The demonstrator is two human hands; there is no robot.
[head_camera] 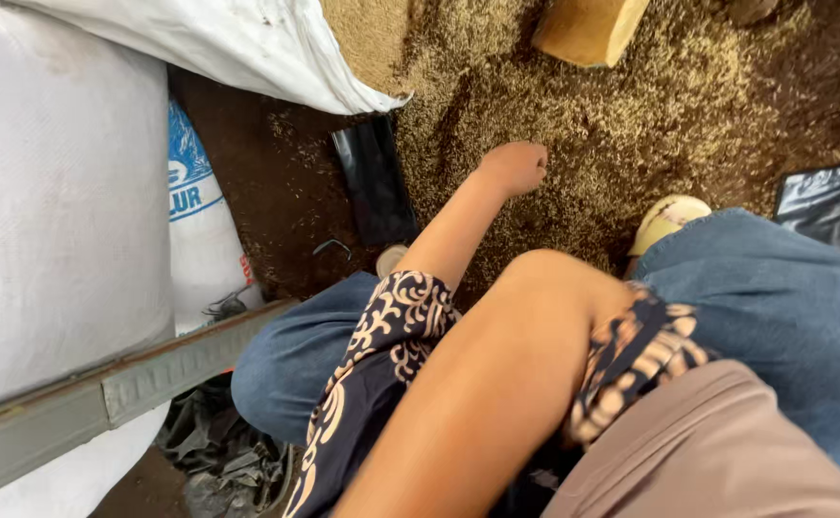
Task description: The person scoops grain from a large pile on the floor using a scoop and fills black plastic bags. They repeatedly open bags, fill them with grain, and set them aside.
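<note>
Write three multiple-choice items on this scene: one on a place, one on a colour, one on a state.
1. Where is the left hand?
A. On the loose grain spread over the floor
B. On the metal rail
C. Inside the white sack

2. What colour are the person's trousers?
A. Black
B. Blue
C. Red

3. How are the left hand's fingers?
A. Spread flat
B. Pointing upward
C. Curled in, like a fist

Answers:
1 A: the outstretched arm ends on the grain, clear of the open-mouthed white sack.
2 B: both knees show blue denim.
3 C: the knuckles are bunched and no finger is extended.
</note>
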